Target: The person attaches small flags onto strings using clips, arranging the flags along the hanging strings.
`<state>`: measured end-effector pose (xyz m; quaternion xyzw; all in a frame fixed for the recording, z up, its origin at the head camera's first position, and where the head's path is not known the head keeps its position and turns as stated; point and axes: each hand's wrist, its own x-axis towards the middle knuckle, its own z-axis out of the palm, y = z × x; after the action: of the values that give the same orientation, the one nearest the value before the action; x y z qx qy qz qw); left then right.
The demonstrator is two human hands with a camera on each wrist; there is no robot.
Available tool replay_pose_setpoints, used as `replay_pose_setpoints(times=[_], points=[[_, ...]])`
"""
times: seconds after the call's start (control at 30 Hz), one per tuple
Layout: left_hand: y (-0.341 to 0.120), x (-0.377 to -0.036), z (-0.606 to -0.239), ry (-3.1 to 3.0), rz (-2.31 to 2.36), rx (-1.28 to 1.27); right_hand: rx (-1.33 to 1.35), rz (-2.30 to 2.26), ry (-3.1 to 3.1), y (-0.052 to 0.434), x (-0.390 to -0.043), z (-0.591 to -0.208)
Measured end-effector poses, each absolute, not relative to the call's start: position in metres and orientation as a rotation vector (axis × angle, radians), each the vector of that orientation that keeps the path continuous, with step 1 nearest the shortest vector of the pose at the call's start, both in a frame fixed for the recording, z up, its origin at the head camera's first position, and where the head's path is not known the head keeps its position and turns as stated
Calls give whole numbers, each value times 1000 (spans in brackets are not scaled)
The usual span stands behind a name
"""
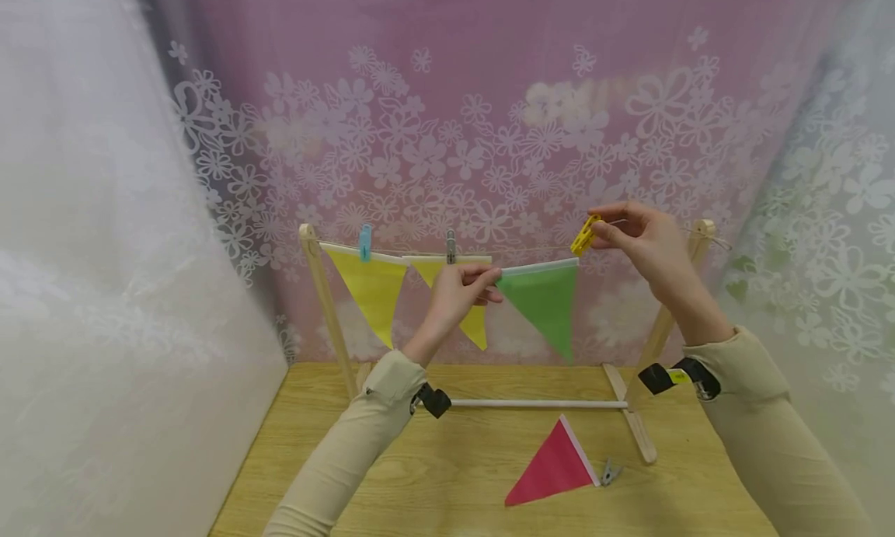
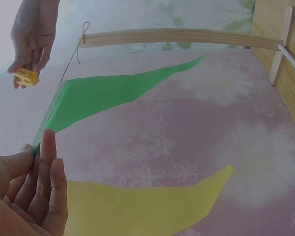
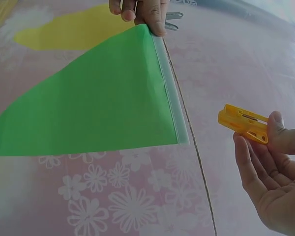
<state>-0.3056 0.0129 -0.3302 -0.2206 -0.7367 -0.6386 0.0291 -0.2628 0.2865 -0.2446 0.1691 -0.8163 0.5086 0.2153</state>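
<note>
My left hand (image 1: pixel 461 292) pinches the upper left corner of a green triangular pennant (image 1: pixel 541 296), whose white top edge lies along the string (image 3: pixel 192 132). Between thumb and fingers of my right hand (image 1: pixel 646 245) is a yellow clothespin (image 1: pixel 585 235), held just above the pennant's right corner and apart from it. Two yellow pennants hang to the left: one yellow pennant (image 1: pixel 370 292) under a blue clothespin (image 1: pixel 365 243), the other yellow pennant (image 1: pixel 477 323) under a grey clothespin (image 1: pixel 450 245), partly hidden by my left hand.
A wooden stand with a left post (image 1: pixel 325 312), a right post (image 1: pixel 660 339) and a white lower bar (image 1: pixel 538 403) carries the string. On the wooden table (image 1: pixel 419 475) lie a red pennant (image 1: pixel 555 467) and a grey clothespin (image 1: pixel 610 472). A flowered curtain (image 1: pixel 482 117) hangs behind.
</note>
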Motion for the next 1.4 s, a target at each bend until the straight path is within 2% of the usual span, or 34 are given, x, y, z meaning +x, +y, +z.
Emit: replay_pose_setpoints(times=[0.77,1.4], points=[[14,-312,-325,-2306,-1872,-667,475,1196,-2433,253,-306,-233],[15,-313,-318,-2315,-1770,-629,611,1173,-2597,246,-313,-237]])
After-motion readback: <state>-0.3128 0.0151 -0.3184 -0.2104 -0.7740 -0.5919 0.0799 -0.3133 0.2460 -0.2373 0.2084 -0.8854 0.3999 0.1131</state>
